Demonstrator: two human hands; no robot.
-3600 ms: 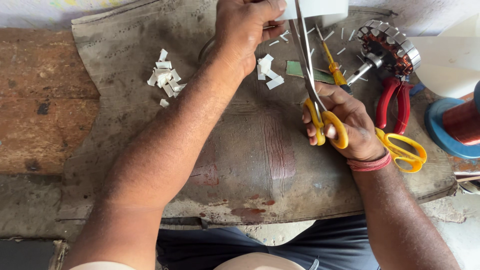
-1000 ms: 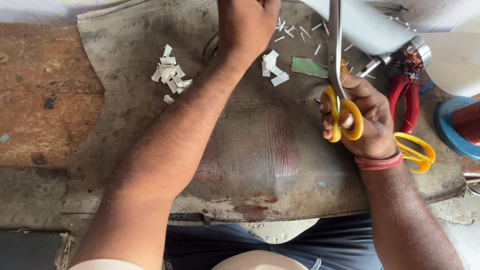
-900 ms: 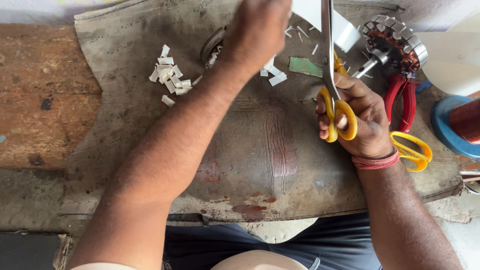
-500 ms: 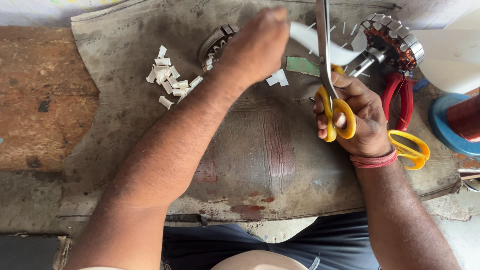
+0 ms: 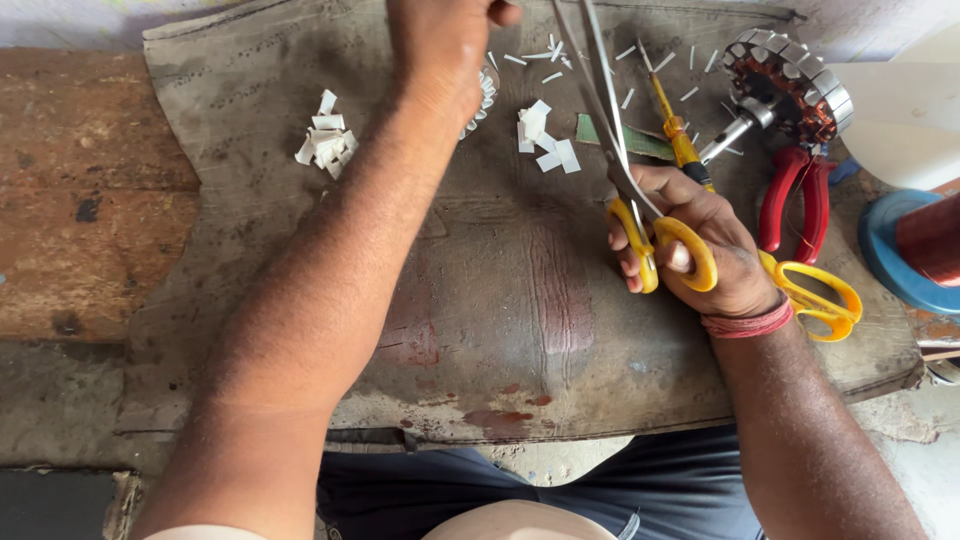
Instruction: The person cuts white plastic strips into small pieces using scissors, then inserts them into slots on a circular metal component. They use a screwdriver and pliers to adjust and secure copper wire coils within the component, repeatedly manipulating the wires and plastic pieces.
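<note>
Above the worn mat (image 5: 560,300), the right hand (image 5: 690,240) clamps yellow scissors (image 5: 640,190), blades apart; the left hand (image 5: 440,40) is closed, contents hidden. Cutting step; next, feed material squarely between blades.

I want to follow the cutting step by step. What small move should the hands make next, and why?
Probably close the scissors. The right hand holds them with the blades parted and pointing up toward the left hand, which is raised at the top edge and seems to pinch something, though that is cut off from view. White cut pieces already lie on the mat.
</note>
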